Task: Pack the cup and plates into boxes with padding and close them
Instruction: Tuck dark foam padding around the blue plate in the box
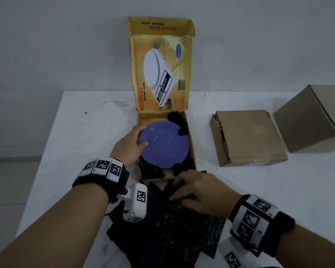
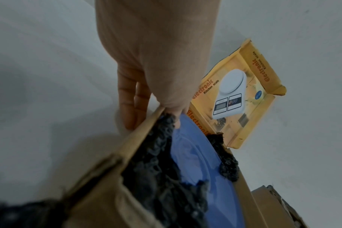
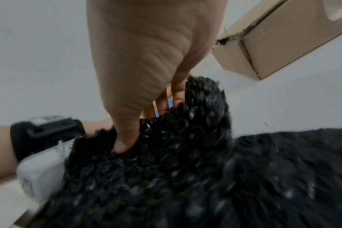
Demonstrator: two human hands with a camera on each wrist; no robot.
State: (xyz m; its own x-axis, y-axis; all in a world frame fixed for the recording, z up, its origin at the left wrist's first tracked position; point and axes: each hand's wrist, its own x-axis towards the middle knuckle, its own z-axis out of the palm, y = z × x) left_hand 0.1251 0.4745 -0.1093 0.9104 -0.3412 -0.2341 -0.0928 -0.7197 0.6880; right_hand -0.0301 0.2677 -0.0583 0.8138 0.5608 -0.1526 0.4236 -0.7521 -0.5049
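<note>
Blue plate [image 1: 163, 145] sits on black padding in the open yellow box [image 1: 191, 151], my left hand [image 1: 129, 146] gripping its rim. Right hand [image 1: 199, 191] pinches loose bubble wrap [image 1: 162, 229] for the top; lid's still up. Two brown boxes [image 1: 249, 136] look closed.

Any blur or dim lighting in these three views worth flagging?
Head view: dim but sharp, scale box print readable. Left wrist view: near box wall soft, blue plate clearer. Right wrist view: motion-smeared black bubble wrap, specular flecks; right hand close.

My blue plate [image 1: 165, 146] lies flat in the open yellow box [image 1: 191, 151] on black bubble wrap [image 1: 153, 170]. A loose black bubble-wrap sheet [image 1: 168, 233] lies near; two closed cardboard boxes [image 1: 249, 136] sit right.
</note>
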